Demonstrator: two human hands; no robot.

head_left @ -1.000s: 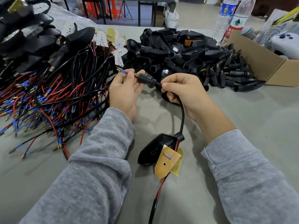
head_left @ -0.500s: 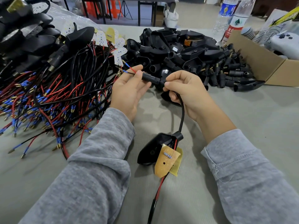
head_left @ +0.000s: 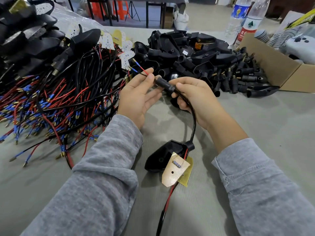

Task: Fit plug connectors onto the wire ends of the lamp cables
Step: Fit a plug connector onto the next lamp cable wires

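A black plug connector (head_left: 165, 83) sits on a black lamp cable (head_left: 193, 116) held above the table. My left hand (head_left: 139, 95) pinches the red and black wires (head_left: 142, 71) where they leave the connector; their blue-sleeved brass tips (head_left: 133, 65) stick out up-left. My right hand (head_left: 198, 97) grips the cable just behind the connector. The cable curves down to a black lamp housing (head_left: 163, 156) lying on the table, with a tan circuit board (head_left: 174, 170) beside it.
A tangle of red and black cables with blue-tipped ends (head_left: 51, 103) fills the left. A heap of black housings (head_left: 184, 51) and loose plug connectors (head_left: 242, 79) lies behind my hands. A cardboard box (head_left: 272, 65) and two water bottles (head_left: 242, 19) stand at the right.
The connector has slid along the cable toward my right hand, so more red and black wire shows past my left fingers. Both hands rose slightly.
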